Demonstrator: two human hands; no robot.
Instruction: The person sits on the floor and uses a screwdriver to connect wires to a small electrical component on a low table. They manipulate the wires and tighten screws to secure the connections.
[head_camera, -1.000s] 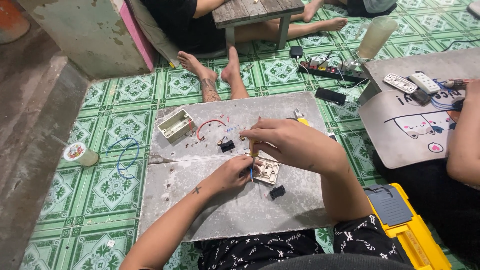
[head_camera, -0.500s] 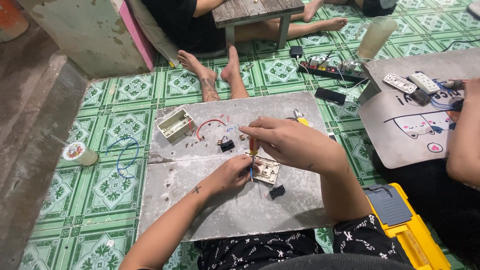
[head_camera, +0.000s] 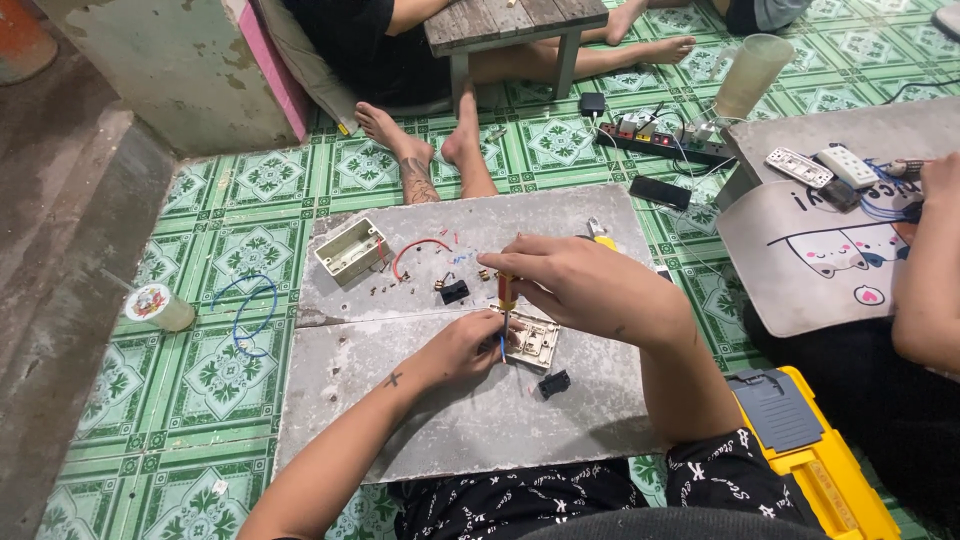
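Note:
My right hand (head_camera: 572, 282) grips a screwdriver (head_camera: 505, 300) with a red and yellow handle, held upright with its tip down. My left hand (head_camera: 470, 346) steadies a white switch frame (head_camera: 535, 341) on the grey board (head_camera: 420, 410), with a short blue wire at its fingers. The screwdriver tip meets the frame's left side. A black switch module (head_camera: 554, 383) lies just below the frame, another black module (head_camera: 454, 291) above my left hand.
A cream wall box (head_camera: 351, 250), a red wire (head_camera: 418, 247) and small screws lie on the board's far half. A yellow tool case (head_camera: 820, 455) sits at right. Another person's feet (head_camera: 415, 150) and a power strip (head_camera: 660, 142) lie beyond. A blue wire loop (head_camera: 245, 310) rests on the tiles.

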